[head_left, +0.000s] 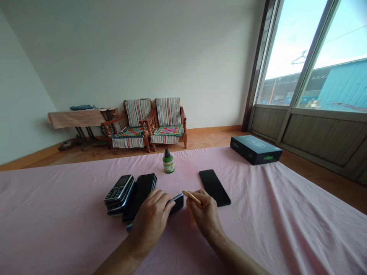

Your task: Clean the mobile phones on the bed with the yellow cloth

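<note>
My left hand (pixel 150 223) is wrapped round a dark phone (pixel 177 202) lying on the pink tablecloth (pixel 57 214). My right hand (pixel 205 215) pinches a thin wooden stick (pixel 191 197) whose tip points at that phone's upper end. Just left of my left hand lies a stack of phones (pixel 130 193), with a keypad phone (pixel 119 188) on top. A black smartphone (pixel 214 187) lies face down just right of my right hand. A small green bottle (pixel 168 162) stands upright beyond both hands.
A dark box with green print (pixel 255 149) sits at the far right of the table. Past the table stand two wooden armchairs (pixel 149 124) with striped covers and a side table (pixel 77 118) against the wall. Large windows (pixel 315 57) fill the right side.
</note>
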The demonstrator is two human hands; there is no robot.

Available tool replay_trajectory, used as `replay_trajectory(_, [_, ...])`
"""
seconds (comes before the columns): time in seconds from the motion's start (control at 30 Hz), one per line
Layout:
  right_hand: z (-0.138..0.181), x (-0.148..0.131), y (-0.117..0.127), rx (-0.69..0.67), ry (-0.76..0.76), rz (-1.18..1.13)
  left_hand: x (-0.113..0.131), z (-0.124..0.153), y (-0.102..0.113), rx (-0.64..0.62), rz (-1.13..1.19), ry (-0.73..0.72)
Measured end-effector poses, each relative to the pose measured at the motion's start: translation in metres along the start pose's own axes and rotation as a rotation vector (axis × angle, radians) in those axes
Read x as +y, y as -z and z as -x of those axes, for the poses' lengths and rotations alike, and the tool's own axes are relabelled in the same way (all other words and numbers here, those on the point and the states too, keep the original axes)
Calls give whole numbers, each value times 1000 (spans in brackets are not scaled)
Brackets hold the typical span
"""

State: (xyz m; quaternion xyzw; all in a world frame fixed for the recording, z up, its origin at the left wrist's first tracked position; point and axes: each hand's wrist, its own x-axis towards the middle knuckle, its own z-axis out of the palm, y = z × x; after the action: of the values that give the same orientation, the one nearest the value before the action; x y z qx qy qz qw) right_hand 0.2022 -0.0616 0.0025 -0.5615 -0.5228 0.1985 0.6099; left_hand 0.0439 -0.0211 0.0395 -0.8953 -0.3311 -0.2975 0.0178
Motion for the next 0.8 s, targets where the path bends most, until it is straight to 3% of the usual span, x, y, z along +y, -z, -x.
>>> replay_trajectory(0.27, [1, 9, -9, -131, -3, 170, 1, 2, -1, -22, -50, -38])
replay_trajectory(0.53, [0, -4, -6, -87, 8, 161, 1, 15, -14, 107, -259, -194])
replay_trajectory(0.8, [-2, 7, -4, -157, -37, 193, -4, 13, -14, 78, -210, -197])
